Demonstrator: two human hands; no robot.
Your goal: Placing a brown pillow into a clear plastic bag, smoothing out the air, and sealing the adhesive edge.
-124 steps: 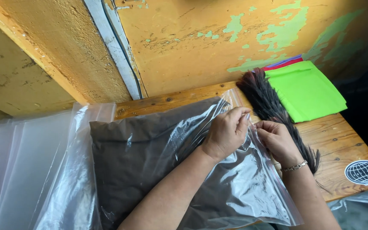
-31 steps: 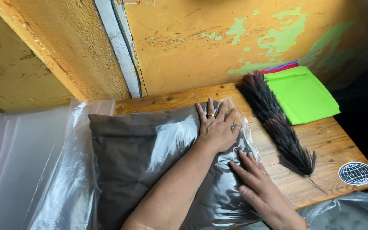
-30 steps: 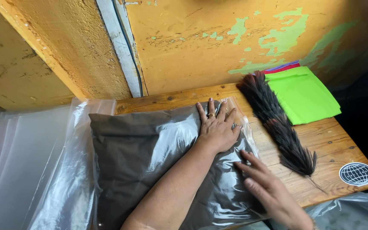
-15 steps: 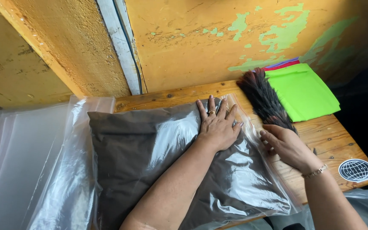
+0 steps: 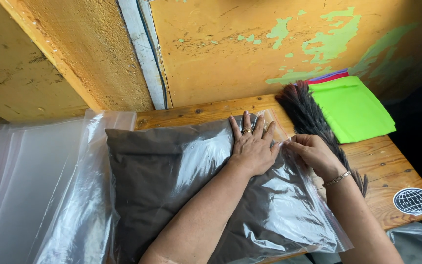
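Your arms are bare from the elbow down, with no sleeves in sight. Your left hand (image 5: 253,149) wears a gold ring on one finger. Your right hand (image 5: 313,152) has a thin beaded metal bracelet at the wrist.

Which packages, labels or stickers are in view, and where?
Clear plastic bag: table centre, holds dark brown fabric, under both hands.
Stack of empty clear bags: left, flat.
Round sticker: table's right corner, dark with white globe grid.
Green folder: right rear, flat.
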